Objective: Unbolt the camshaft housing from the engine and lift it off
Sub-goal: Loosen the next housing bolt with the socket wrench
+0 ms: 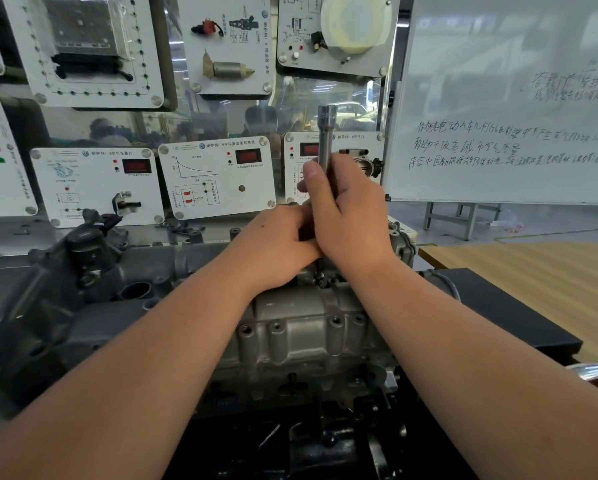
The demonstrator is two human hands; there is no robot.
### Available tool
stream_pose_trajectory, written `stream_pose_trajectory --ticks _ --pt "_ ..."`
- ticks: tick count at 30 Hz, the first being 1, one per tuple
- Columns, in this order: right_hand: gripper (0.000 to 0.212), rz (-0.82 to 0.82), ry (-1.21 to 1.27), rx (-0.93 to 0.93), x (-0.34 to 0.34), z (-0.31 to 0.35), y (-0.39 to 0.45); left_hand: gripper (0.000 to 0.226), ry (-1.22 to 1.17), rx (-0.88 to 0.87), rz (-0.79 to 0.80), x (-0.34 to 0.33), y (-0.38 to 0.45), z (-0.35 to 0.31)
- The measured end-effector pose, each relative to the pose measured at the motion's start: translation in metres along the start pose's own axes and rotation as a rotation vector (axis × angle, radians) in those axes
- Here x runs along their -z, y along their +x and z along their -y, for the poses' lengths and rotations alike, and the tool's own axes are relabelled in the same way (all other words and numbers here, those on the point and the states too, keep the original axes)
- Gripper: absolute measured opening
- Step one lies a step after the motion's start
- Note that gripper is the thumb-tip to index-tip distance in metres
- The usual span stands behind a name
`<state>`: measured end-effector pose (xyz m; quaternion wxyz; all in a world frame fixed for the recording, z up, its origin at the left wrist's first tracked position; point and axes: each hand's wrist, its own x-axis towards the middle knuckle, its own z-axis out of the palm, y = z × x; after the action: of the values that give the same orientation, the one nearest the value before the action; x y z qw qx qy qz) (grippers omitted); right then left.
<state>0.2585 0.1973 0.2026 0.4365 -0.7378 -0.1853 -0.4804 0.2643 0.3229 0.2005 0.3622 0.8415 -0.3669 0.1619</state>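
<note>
Cast-metal housing sitting bolted atop the engine, mid-worktop, toward the near edge. Grey, dull, ribbed, with raised bosses and open bolt holes along the near flank; a round port further left on the engine. Probably heavy and rigid, likely oily, so slippery under bare fingers; best taken at both ends with palms under the flanges once every bolt is out, lifted straight up to spare the sealing face. Right hand wrapped round a long socket tool, shaft upright, socket end pointing up above the thumb. Left hand curled tight against the right at the tool's lower end; what it holds hidden there. A small bolt just below the hands, over the housing's far edge. Whiteboard standing beyond the worktop's right corner.
</note>
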Motion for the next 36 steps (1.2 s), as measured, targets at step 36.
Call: stream_pose_trajectory --ticks 36 --pt "0.032 0.023 -0.03 -0.001 0.0013 0.0001 0.0008 0.041 -0.048 -0.025 0.081 -0.0008 -0.0015 -0.0041"
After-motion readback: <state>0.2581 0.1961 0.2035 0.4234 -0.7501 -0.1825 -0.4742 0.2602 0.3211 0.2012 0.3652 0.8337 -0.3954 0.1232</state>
